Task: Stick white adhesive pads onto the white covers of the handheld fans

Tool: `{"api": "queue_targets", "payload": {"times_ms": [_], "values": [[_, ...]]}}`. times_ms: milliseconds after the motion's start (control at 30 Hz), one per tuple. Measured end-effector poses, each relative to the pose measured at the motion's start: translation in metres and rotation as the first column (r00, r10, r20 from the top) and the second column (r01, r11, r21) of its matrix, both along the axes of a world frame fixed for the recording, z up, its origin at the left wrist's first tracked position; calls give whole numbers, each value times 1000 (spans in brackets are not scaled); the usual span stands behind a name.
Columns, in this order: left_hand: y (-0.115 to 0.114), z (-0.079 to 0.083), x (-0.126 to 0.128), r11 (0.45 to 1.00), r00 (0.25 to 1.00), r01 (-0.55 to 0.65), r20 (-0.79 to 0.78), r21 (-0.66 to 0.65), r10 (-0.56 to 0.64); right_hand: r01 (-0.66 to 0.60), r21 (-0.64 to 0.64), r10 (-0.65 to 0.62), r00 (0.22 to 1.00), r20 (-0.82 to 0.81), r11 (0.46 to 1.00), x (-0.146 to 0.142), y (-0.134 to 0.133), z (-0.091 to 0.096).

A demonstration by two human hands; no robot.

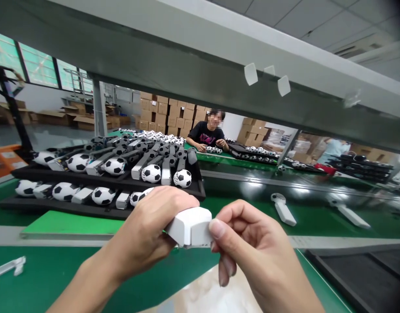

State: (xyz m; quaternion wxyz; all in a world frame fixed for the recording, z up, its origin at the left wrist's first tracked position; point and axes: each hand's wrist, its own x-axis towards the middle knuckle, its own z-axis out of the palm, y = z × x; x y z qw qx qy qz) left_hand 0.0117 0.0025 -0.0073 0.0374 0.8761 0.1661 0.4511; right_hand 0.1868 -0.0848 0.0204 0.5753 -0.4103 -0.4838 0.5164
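My left hand is wrapped round a white plastic housing, whose blunt, angled end faces me in front of my chest. At the right edge of that end, the thumb and bent forefinger of my right hand pinch the plastic. Whether a thin piece also sits under that thumb, I cannot tell. The rest of the housing is hidden behind my left fingers. Below my hands lies a pale sheet on the green worktop.
Black trays of soccer-ball-patterned parts are stacked at the left, behind a bright green board. White handle-shaped parts lie on the belt. A white bracket is at far left, a black tray at right. A co-worker sits opposite. Overhead runs a grey beam.
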Motion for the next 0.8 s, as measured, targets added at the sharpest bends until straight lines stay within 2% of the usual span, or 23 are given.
{"api": "queue_targets", "payload": {"times_ms": [67,200,367,567,800], "values": [[0,0,0,1000,1000,-1,-4,-1,1,-16,2,16,999,30,1000,1,0,0],[0,-1,0,1000,1000,11,2,1,-11,69,-24,-69,998,4,997,0,0,1],[0,0,1,1000,1000,8,7,18,-8,-36,17,35,999,37,999,3,2,0],[-1,-1,0,1000,1000,10,-7,1,-10,101,-45,-102,994,-26,994,-5,-1,3],[1,-4,1,1000,1000,14,11,24,-14,131,-117,-133,991,-10,984,-10,-4,10]]}}
